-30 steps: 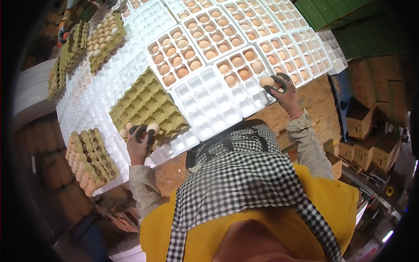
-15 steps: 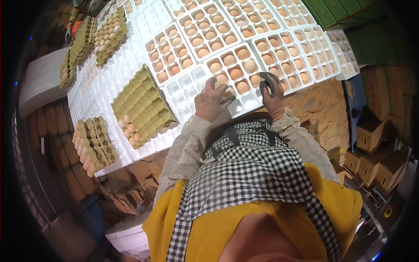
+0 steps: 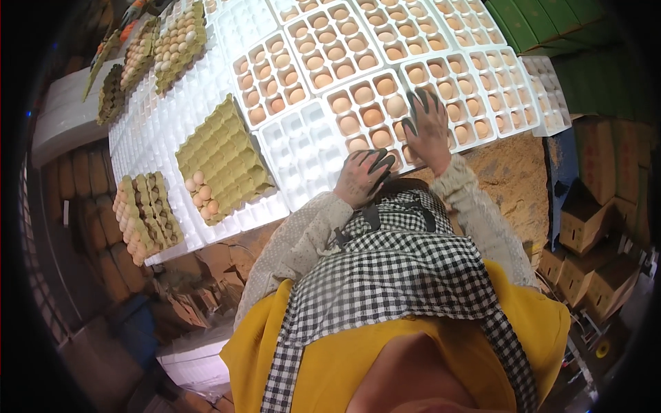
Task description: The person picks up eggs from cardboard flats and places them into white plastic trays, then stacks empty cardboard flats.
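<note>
Just in front of me lies a white foam egg tray [image 3: 357, 113] with brown eggs in its cells. Over its near edge is my left hand [image 3: 362, 180], its dark-tipped fingers stretched to the right across the nearest eggs. My right hand [image 3: 428, 131] lies along the tray's right side, fingers spread and pointing away from me, over eggs by the seam with the neighbouring tray. Both hands look open; the eggs right under them are partly hidden. To the left sits an unfilled white foam tray [image 3: 295, 141].
More foam trays of eggs [image 3: 335, 53] cover the table's far side. At left, a pulp tray [image 3: 224, 162] carries several eggs beside other pulp trays [image 3: 148, 219]. Green crates [image 3: 527, 24] stand far right, cardboard boxes [image 3: 585, 227] lower right. An orange-gloved hand [image 3: 128, 29] shows far left.
My left hand has moved right and nearer me; my right hand has reached farther forward over the eggs. At far left, a pulp tray has been lifted aside, uncovering eggs.
</note>
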A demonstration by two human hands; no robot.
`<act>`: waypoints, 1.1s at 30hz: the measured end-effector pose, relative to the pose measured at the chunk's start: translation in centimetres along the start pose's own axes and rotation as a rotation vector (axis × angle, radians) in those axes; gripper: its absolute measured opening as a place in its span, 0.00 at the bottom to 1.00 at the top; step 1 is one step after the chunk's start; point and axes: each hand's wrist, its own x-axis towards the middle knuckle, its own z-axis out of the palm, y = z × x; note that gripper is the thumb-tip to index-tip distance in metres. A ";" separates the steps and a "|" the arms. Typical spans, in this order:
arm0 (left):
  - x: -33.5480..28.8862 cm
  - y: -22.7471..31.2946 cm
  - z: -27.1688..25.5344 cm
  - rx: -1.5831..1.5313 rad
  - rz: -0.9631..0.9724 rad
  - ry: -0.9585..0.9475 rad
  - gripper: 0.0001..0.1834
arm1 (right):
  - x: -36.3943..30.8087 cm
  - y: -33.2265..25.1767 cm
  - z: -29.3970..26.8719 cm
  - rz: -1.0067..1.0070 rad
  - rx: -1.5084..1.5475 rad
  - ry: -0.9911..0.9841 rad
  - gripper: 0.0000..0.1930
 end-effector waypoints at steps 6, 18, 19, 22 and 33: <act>-3.8 -0.6 -0.4 0.043 -0.145 -0.054 0.25 | 3.6 0.9 1.7 -0.134 -0.166 -0.238 0.28; -23.2 -7.9 -13.6 0.245 -0.721 0.681 0.25 | 2.6 -6.7 2.5 -0.169 -0.004 0.090 0.14; -24.5 -9.1 -15.5 0.308 -0.916 0.673 0.25 | 2.3 -10.2 3.3 -0.123 0.158 0.037 0.14; -28.3 -15.2 -20.3 0.235 -1.181 0.601 0.28 | -0.3 -21.2 8.6 -0.139 0.652 -0.221 0.20; -33.7 -24.0 -22.2 0.150 -0.916 0.064 0.33 | 1.3 -45.5 22.6 -0.495 -0.102 -0.860 0.23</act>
